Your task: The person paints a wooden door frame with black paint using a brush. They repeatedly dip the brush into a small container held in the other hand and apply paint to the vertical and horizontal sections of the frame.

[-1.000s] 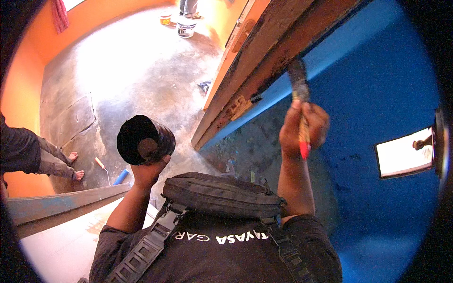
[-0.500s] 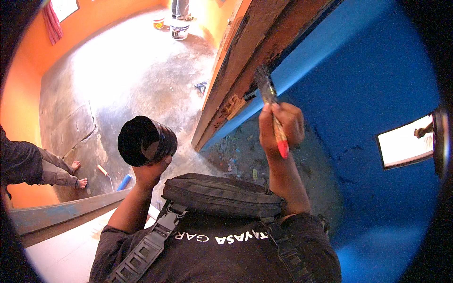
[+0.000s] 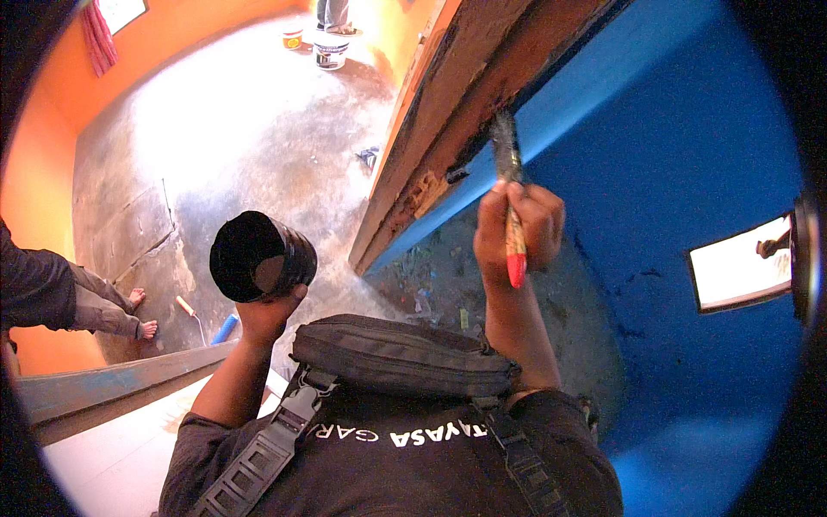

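My left hand [image 3: 269, 312] is closed round the lower side of a black paint pot [image 3: 297, 258], tilted so that its dark inside shows. My right hand [image 3: 522, 222] grips a paintbrush [image 3: 507, 148] by its wooden handle, whose end is red. The dark bristles point up and meet the edge of a brown wooden door frame [image 3: 448, 133], beside the blue wall. Black paint lies along part of that edge. Chipped, bare wood shows lower on the frame, left of the brush.
A person in dark clothes [image 3: 39, 280] is at the far left, near a blue paint roller [image 3: 226, 329] on the floor. Two buckets, one white [image 3: 330, 57] and one orange and white [image 3: 293, 40], stand at the back by another person's legs [image 3: 333, 15]. A blue wall [image 3: 663, 155] rises on the right.
The brush has moved slightly to the right along the frame and now stands more upright. My left hand and the pot have shifted a little left.
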`<state>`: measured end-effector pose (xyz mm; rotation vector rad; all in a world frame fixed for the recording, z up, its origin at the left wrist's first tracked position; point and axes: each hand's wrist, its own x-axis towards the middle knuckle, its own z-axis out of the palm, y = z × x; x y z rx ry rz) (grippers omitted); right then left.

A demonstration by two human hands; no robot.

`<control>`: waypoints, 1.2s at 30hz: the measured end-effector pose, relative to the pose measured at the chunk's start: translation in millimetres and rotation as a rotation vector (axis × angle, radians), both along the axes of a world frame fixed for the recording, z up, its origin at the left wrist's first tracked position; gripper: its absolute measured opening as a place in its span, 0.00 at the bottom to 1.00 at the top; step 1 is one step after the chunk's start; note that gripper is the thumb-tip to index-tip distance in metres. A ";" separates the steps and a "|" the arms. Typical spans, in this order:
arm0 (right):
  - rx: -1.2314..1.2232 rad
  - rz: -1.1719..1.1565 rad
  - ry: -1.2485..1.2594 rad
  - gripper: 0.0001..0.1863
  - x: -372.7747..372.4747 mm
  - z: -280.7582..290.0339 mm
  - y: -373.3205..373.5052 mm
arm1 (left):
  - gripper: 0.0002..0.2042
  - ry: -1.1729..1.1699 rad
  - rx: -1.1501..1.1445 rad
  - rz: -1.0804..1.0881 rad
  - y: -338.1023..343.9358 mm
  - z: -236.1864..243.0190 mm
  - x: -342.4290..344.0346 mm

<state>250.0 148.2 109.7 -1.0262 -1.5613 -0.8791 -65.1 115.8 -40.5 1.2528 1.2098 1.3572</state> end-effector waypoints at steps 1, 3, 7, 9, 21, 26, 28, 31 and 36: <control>-0.028 0.051 0.011 0.11 -5.1 -2.3 4.8 | 0.35 0.013 0.028 -0.004 0.2 -1.6 -1.3; -0.078 0.144 0.033 0.10 -14.1 -10.2 13.7 | 0.35 0.039 0.088 -0.021 3.8 -2.4 -1.1; -0.049 0.153 0.056 0.10 -12.1 -8.7 6.3 | 0.34 -0.098 0.100 0.013 0.3 3.1 4.4; 0.002 0.093 0.065 0.10 -6.9 -2.1 -4.2 | 0.34 -0.044 0.088 0.014 -1.4 2.9 1.8; 0.001 0.088 0.078 0.11 -10.4 -7.8 -2.0 | 0.29 -0.012 0.141 0.033 -1.2 4.7 -0.6; 0.010 0.035 0.030 0.11 -4.6 -11.3 6.5 | 0.31 -0.004 0.087 0.037 -1.5 -0.8 -8.3; -0.071 0.129 0.048 0.11 -14.3 -13.6 8.8 | 0.31 -0.060 0.086 0.019 0.3 -0.6 -6.8; -0.098 0.152 0.104 0.10 -19.2 -24.2 2.2 | 0.32 -0.104 0.127 0.008 1.4 5.4 -3.5; -0.138 0.114 0.180 0.11 17.1 -29.7 -30.4 | 0.31 0.008 0.098 0.038 -7.0 0.8 -10.0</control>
